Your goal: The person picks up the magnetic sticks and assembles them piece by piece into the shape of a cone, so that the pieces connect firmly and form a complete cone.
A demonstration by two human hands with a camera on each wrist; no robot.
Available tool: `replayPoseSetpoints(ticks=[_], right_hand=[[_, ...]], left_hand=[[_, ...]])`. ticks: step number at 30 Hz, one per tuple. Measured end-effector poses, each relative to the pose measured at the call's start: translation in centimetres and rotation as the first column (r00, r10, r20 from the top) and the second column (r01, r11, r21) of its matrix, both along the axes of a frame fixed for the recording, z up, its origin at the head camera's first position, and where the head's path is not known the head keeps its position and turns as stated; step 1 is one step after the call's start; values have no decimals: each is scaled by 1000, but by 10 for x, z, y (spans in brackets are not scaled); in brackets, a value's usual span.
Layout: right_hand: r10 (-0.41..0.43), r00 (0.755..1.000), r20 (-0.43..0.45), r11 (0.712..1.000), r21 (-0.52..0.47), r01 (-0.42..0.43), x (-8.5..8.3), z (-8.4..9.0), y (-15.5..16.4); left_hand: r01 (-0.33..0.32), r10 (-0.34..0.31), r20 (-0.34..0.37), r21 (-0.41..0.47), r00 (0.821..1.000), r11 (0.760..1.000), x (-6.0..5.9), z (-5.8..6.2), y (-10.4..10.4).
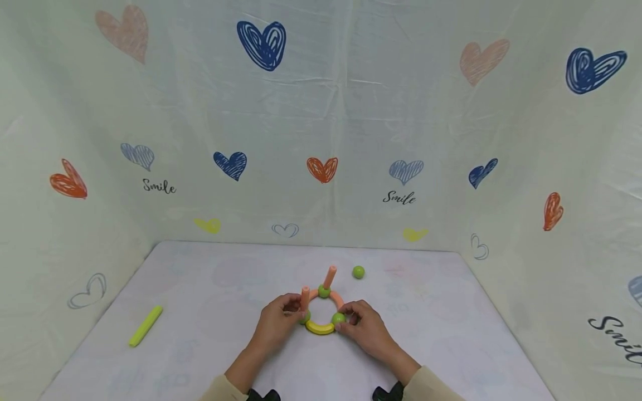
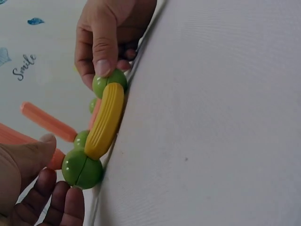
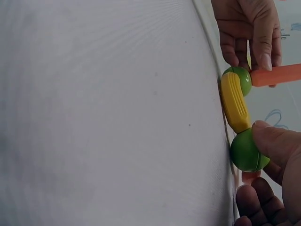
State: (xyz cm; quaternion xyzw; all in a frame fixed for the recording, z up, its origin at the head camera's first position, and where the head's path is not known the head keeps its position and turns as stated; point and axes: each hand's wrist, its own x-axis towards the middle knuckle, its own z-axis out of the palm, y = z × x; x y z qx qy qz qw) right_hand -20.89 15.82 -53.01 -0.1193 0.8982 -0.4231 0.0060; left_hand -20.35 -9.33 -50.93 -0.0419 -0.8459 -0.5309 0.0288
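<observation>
Left of the yellow arc (image 1: 320, 329), our left hand (image 1: 277, 322) is gripping an orange rod (image 1: 305, 297); right of it, our right hand (image 1: 368, 330), apparently pinching a green ball (image 1: 338, 318), should be bracing squarely.

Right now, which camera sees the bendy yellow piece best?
The left wrist view: the yellow piece looks biggest there, its grooves plain between two green balls. The right wrist view shows its grooves too, but smaller. The head view shows it tiny, as the near side of the ring.
</observation>
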Motion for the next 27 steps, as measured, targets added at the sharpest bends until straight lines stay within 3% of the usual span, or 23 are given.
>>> replayPoseSetpoints(ticks=[9, 19, 22, 27], right_hand=[[47, 999, 2, 999, 2, -47, 9, 3, -2], [227, 972, 65, 971, -89, -221, 22, 9, 0], [161, 985, 66, 985, -72, -156, 18, 10, 2], [-73, 997, 22, 996, -44, 74, 0, 12, 1]], left_hand=[[5, -6, -18, -74, 1000, 997, -1, -8, -3], [-41, 40, -10, -115, 999, 993, -9, -8, -6], [-26, 26, -8, -100, 1000, 995, -12, -9, -5], [-8, 8, -4, -78, 1000, 997, -18, -12, -4]])
